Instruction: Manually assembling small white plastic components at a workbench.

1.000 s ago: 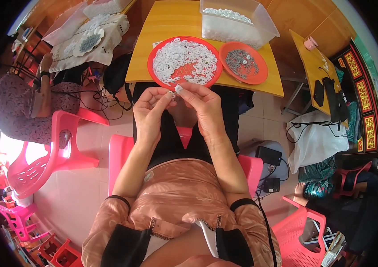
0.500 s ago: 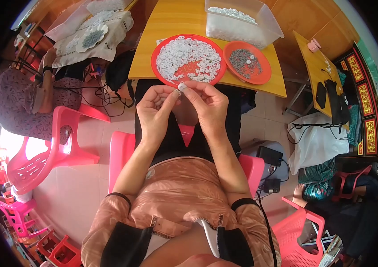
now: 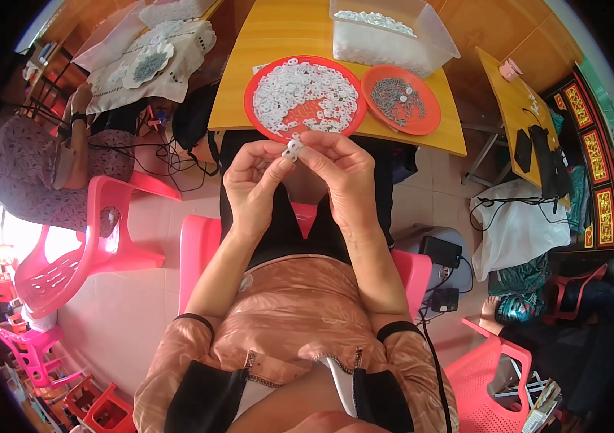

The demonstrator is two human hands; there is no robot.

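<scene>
Between my fingertips is a small white plastic piece with round holes (image 3: pixel 292 149). My left hand (image 3: pixel 255 180) pinches it from the left, thumb along its lower side. My right hand (image 3: pixel 341 173) grips its other side between thumb and forefinger. Both hands are just off the table's near edge. Right beyond them a red round plate (image 3: pixel 250 108) carries a heap of similar white pieces. Beside it to the right, an orange-red plate (image 3: pixel 428 108) holds a pile of small grey metal parts (image 3: pixel 393 101) with a few white pieces on top.
The plates rest on a yellow wooden table (image 3: pixel 278 25), with a clear plastic bin (image 3: pixel 393 56) of white pieces behind. At left, another person (image 3: pixel 32 159) sits by a cloth-covered table (image 3: pixel 177 72) near a pink chair (image 3: pixel 97 245). A second yellow table (image 3: pixel 512 130) stands at right.
The white piece now shows more fully between my fingertips, its holes visible. My hands have moved slightly apart, the right one a little to the right.
</scene>
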